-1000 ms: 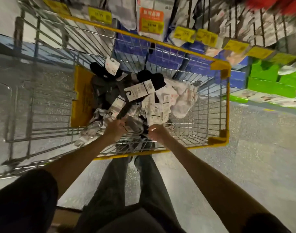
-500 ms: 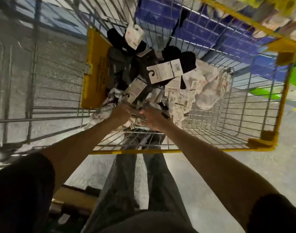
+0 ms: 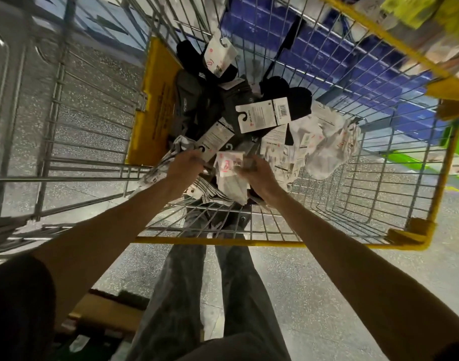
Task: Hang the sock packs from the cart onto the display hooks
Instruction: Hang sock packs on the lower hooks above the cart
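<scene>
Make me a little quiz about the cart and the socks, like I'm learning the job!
1. True or false: the cart has a yellow rim.
2. Where do the left hand and right hand reach? A) into the cart B) up to a shelf C) into pockets
3. Fill in: the sock pack between the hands is mostly ___ in colour.
Key: 1 true; 2 A; 3 white.

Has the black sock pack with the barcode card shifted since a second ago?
No. The black sock pack sits as before relative to the cart's yellow panel.
</scene>
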Demonstrator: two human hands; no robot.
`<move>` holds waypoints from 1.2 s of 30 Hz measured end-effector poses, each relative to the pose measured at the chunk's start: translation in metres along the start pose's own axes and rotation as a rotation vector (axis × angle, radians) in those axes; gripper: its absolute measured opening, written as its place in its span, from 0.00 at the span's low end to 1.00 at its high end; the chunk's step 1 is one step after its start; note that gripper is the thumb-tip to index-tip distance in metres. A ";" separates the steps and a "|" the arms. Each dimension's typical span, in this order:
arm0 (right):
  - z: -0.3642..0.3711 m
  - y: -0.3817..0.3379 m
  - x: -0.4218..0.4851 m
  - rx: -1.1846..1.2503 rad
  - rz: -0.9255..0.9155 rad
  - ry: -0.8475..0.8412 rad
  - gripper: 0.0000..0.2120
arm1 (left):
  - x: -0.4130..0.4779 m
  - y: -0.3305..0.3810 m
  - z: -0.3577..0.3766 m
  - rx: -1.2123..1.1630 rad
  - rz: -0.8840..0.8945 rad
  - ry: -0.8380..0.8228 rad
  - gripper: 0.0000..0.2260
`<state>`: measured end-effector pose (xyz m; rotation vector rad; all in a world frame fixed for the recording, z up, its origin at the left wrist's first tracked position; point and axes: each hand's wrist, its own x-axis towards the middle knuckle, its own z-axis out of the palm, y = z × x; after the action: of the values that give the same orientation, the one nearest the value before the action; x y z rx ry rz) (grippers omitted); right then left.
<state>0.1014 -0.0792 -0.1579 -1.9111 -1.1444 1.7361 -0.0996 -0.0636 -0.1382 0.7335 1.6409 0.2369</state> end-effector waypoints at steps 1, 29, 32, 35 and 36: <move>-0.010 -0.003 -0.005 0.161 0.033 0.017 0.13 | -0.002 0.002 -0.001 -0.006 -0.006 -0.047 0.21; 0.070 0.016 0.015 -0.898 -0.066 -0.361 0.37 | 0.012 0.023 -0.045 -0.476 0.087 0.152 0.17; 0.081 0.008 0.019 -0.918 -0.057 -0.327 0.32 | 0.015 0.020 -0.049 -0.535 0.132 0.156 0.12; 0.094 0.008 0.025 -0.907 -0.081 -0.337 0.29 | 0.016 0.016 -0.052 -0.544 0.181 0.111 0.22; 0.097 0.009 0.028 -0.933 -0.079 -0.347 0.28 | 0.016 0.015 -0.055 -0.533 0.192 0.098 0.27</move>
<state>0.0116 -0.0916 -0.2043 -1.9638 -2.4472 1.6661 -0.1467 -0.0291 -0.1306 0.4710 1.5021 0.8236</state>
